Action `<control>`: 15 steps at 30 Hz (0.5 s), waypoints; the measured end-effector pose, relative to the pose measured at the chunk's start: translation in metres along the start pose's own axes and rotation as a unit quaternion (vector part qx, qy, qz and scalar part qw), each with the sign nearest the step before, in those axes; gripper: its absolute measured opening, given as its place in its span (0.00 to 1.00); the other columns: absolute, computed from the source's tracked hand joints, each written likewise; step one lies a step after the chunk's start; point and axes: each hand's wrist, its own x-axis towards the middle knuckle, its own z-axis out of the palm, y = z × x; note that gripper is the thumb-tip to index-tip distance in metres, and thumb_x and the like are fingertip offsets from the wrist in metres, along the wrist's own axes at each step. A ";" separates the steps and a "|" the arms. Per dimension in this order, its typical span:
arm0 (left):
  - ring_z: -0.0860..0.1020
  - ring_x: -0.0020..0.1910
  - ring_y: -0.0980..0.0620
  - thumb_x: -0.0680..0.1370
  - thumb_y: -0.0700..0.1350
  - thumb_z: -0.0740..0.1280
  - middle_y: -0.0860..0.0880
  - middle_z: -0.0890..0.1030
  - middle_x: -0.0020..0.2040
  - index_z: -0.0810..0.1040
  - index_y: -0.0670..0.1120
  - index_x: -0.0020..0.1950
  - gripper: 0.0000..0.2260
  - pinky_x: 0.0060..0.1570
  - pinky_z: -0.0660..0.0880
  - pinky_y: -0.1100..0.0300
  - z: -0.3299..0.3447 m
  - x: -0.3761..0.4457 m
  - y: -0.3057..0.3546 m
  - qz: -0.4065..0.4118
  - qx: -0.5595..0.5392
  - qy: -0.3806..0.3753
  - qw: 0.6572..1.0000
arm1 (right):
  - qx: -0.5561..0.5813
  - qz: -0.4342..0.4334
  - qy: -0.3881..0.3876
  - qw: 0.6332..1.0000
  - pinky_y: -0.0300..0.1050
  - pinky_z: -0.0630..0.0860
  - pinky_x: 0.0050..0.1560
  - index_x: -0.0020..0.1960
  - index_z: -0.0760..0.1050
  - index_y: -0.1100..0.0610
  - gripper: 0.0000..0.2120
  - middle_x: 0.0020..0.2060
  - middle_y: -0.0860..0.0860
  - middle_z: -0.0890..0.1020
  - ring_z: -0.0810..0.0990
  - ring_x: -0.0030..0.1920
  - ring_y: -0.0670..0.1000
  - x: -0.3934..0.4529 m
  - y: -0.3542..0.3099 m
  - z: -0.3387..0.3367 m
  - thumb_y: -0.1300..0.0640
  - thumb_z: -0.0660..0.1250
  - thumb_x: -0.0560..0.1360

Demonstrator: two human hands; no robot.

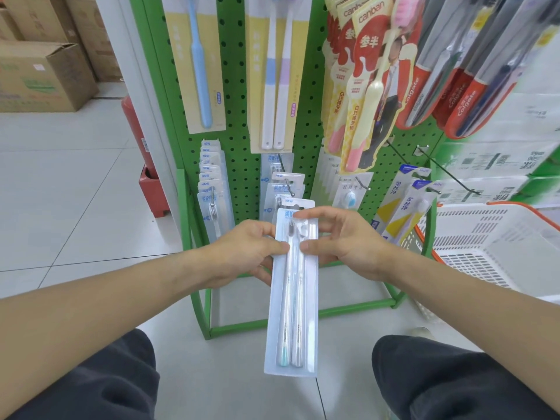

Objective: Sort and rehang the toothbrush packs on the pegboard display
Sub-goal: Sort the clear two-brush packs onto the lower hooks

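Observation:
A long clear two-brush toothbrush pack [292, 313] hangs upright in front of the green pegboard [306, 122]. My left hand [248, 253] pinches its left edge near the top, thumb on the front. My right hand [342, 237] grips the right edge, fingers curled over the top. Just behind the pack's top is a peg [287, 184] carrying similar blue-white packs [280, 189]. More matching packs [212, 189] hang on the lower left peg.
Yellow-card brushes [200, 62], red canban packs [363, 80] and Colgate packs [460, 86] hang above. Two bare pegs [436, 168] stick out at the lower right. A white basket with orange rim [497, 256] stands right. Cardboard boxes [45, 77] and a red extinguisher [136, 128] sit left.

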 end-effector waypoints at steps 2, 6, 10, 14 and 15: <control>0.85 0.49 0.39 0.83 0.40 0.65 0.38 0.86 0.51 0.75 0.40 0.61 0.08 0.43 0.84 0.51 -0.001 0.000 -0.001 0.010 0.022 -0.006 1.000 | 0.011 -0.001 0.014 1.000 0.45 0.82 0.38 0.64 0.78 0.61 0.22 0.56 0.60 0.85 0.86 0.45 0.54 0.001 -0.002 -0.001 0.75 0.72 0.73; 0.84 0.52 0.35 0.81 0.37 0.68 0.36 0.86 0.51 0.73 0.39 0.62 0.11 0.52 0.83 0.42 -0.003 -0.001 -0.002 -0.002 0.059 -0.050 0.997 | 0.020 -0.001 0.051 0.998 0.45 0.82 0.36 0.61 0.80 0.59 0.22 0.52 0.58 0.86 0.86 0.43 0.54 0.000 -0.003 -0.002 0.76 0.72 0.72; 0.85 0.50 0.37 0.79 0.35 0.70 0.38 0.86 0.49 0.75 0.39 0.57 0.08 0.51 0.83 0.41 0.002 -0.001 -0.005 -0.001 0.064 -0.022 0.998 | -0.047 0.010 0.119 0.992 0.55 0.84 0.40 0.63 0.72 0.53 0.27 0.53 0.56 0.83 0.85 0.43 0.55 -0.005 -0.003 0.005 0.71 0.76 0.71; 0.86 0.47 0.39 0.79 0.34 0.69 0.38 0.86 0.48 0.75 0.38 0.56 0.07 0.48 0.84 0.44 0.004 -0.001 -0.008 0.008 0.063 0.003 0.998 | -0.122 0.038 0.169 0.977 0.57 0.85 0.42 0.69 0.61 0.52 0.37 0.52 0.54 0.81 0.86 0.46 0.55 -0.008 0.002 0.016 0.61 0.81 0.69; 0.86 0.47 0.39 0.79 0.33 0.69 0.38 0.86 0.47 0.75 0.38 0.56 0.07 0.48 0.84 0.44 0.004 -0.002 -0.009 0.011 0.059 0.012 0.998 | -0.115 0.054 0.157 0.979 0.56 0.85 0.41 0.69 0.63 0.53 0.34 0.51 0.54 0.83 0.87 0.46 0.55 -0.008 0.003 0.019 0.60 0.80 0.71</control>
